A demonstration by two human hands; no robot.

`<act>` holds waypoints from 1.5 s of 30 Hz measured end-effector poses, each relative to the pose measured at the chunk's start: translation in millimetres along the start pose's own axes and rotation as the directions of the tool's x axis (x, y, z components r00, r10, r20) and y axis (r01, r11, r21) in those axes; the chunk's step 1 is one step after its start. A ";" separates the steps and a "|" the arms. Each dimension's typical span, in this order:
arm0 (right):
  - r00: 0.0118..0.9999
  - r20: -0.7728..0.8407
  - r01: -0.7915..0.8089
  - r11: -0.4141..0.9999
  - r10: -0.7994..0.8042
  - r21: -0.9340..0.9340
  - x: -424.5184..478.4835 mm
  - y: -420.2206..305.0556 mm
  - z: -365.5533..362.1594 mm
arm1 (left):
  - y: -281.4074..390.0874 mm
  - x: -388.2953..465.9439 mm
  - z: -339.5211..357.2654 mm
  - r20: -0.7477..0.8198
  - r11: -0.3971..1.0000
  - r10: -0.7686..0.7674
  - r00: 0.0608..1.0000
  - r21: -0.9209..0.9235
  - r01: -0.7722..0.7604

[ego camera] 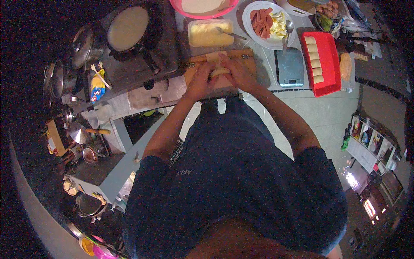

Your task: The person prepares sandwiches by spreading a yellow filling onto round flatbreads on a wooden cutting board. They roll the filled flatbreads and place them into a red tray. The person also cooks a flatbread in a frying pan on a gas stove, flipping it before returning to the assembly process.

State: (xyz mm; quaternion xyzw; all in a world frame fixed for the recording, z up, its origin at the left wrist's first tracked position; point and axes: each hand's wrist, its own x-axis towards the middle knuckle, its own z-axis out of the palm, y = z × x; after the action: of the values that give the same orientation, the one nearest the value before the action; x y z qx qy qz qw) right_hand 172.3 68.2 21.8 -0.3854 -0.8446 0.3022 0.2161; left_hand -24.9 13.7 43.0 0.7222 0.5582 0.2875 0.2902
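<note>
A pale, thin wrapper (pixel 222 57) lies on a wooden cutting board (pixel 262 69), its near part folded into a roll (pixel 220 72). My left hand (pixel 203 76) holds the roll's left end, and my right hand (pixel 240 73) holds its right end, fingers curled over it. The filling inside is hidden. Beyond the board sits a plastic tub of creamy yellow filling (pixel 207 34) with a spoon in it. A white plate (pixel 248 24) holds sliced reddish meat (pixel 261 23), chopped egg (pixel 277 26) and a spoon.
On the right are a digital kitchen scale (pixel 290 66) and a red tray (pixel 330 64) with several finished rolls (pixel 313 58). Left, a frying pan (pixel 127 29) with pale batter or a crepe sits on the stove, its handle (pixel 150 61) towards me. A pink basin (pixel 203 16) stands at the back.
</note>
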 end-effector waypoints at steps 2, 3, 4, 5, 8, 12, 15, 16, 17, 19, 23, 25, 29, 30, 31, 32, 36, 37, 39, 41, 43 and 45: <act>0.999 0.042 -0.022 0.982 0.031 -0.189 14.4 -15.6 -21.2 | -9.6 0.9 -1.6 -0.037 0.995 0.013 0.999 0.104 -0.009; 0.997 0.056 -0.035 0.958 0.053 -0.286 19.7 -22.8 -31.7 | -12.1 2.4 -1.4 -0.052 0.988 0.026 0.998 0.154 -0.018; 0.995 0.070 -0.046 0.953 0.070 -0.300 21.7 -27.1 -36.7 | -10.7 4.7 -2.7 -0.048 0.994 -0.016 0.999 0.108 0.021; 0.993 0.083 -0.057 0.947 0.087 -0.315 23.1 -30.7 -40.4 | -9.6 7.4 -3.9 -0.043 0.996 -0.059 0.997 0.062 0.061; 0.997 0.033 -0.061 0.969 0.071 -0.238 16.4 -3.7 -13.9 | -15.3 11.6 -0.4 -0.083 0.998 -0.043 0.996 0.043 0.047; 0.997 0.059 -0.019 0.894 0.051 -0.447 13.7 -16.0 -20.3 | -23.0 10.7 0.6 -0.073 0.997 -0.079 0.994 -0.012 0.078; 0.994 0.102 0.085 0.917 -0.049 -0.390 9.0 9.3 -0.6 | -30.3 13.2 9.3 -0.164 0.988 -0.088 0.983 0.112 0.107; 0.992 0.095 0.116 0.927 -0.088 -0.356 8.8 9.6 0.7 | -32.9 7.9 11.9 -0.189 0.985 -0.047 0.981 0.156 0.078; 0.990 0.049 0.139 0.944 -0.130 -0.301 2.3 7.5 1.5 | -34.3 -1.2 13.9 -0.213 0.978 -0.006 0.977 0.200 0.050; 0.979 -0.006 0.200 0.955 -0.206 -0.218 -4.6 10.6 4.7 | -29.5 -11.7 15.7 -0.177 0.964 0.076 0.981 0.264 -0.027; 0.989 0.011 0.146 0.981 -0.146 -0.125 -18.2 18.0 27.9 | -18.4 -22.3 21.1 -0.034 0.921 0.158 0.987 0.365 -0.135; 0.989 0.024 0.147 0.974 -0.145 -0.173 -14.8 7.0 24.2 | -19.6 -23.5 22.8 -0.038 0.912 0.155 0.987 0.389 -0.128; 0.970 0.039 0.239 0.925 -0.238 -0.295 -5.7 1.4 12.0 | -23.4 -15.6 21.2 -0.108 0.932 0.187 0.976 0.335 -0.141; 0.975 0.047 0.220 0.930 -0.216 -0.295 -3.3 -0.3 10.1 | -23.9 -12.7 20.0 -0.125 0.935 0.208 0.970 0.317 -0.159; 0.979 0.038 0.203 0.928 -0.202 -0.311 -2.0 -2.9 8.7 | -24.1 -10.3 19.0 -0.086 0.942 0.159 0.984 0.312 -0.125; 0.982 0.029 0.187 0.926 -0.188 -0.327 -1.1 -6.0 7.8 | -24.2 -8.1 18.0 -0.046 0.947 0.108 0.993 0.309 -0.089; 0.985 0.037 0.173 0.943 -0.170 -0.285 1.6 2.2 7.1 | -23.4 -2.4 13.5 -0.051 0.931 0.139 0.989 0.346 -0.113; 0.990 0.034 0.143 0.957 -0.139 -0.253 2.1 5.8 8.8 | -23.3 -0.8 11.7 -0.062 0.929 0.156 0.986 0.347 -0.125; 0.997 0.026 0.077 0.979 -0.073 -0.187 4.1 12.7 13.0 | -20.7 5.3 6.1 -0.078 0.925 0.194 0.978 0.348 -0.156; 1.000 -0.022 -0.002 0.981 -0.003 -0.192 11.3 20.6 18.4 | -14.1 13.3 0.4 -0.135 0.965 0.141 0.981 0.238 -0.106; 0.998 -0.063 -0.015 0.974 0.001 -0.225 17.1 26.9 22.3 | -15.0 17.6 1.5 -0.212 0.983 0.070 0.975 0.183 -0.031; 0.994 -0.099 0.019 0.956 -0.051 -0.292 19.4 33.1 24.9 | -22.8 21.9 8.6 -0.304 0.983 -0.005 0.953 0.176 0.061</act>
State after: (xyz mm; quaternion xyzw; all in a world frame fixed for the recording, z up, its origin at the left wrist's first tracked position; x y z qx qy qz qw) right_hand 162.9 92.0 -16.1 -0.4134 -0.8739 0.1503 0.2069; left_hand -28.5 38.9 22.4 0.6838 0.6322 0.3370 0.1386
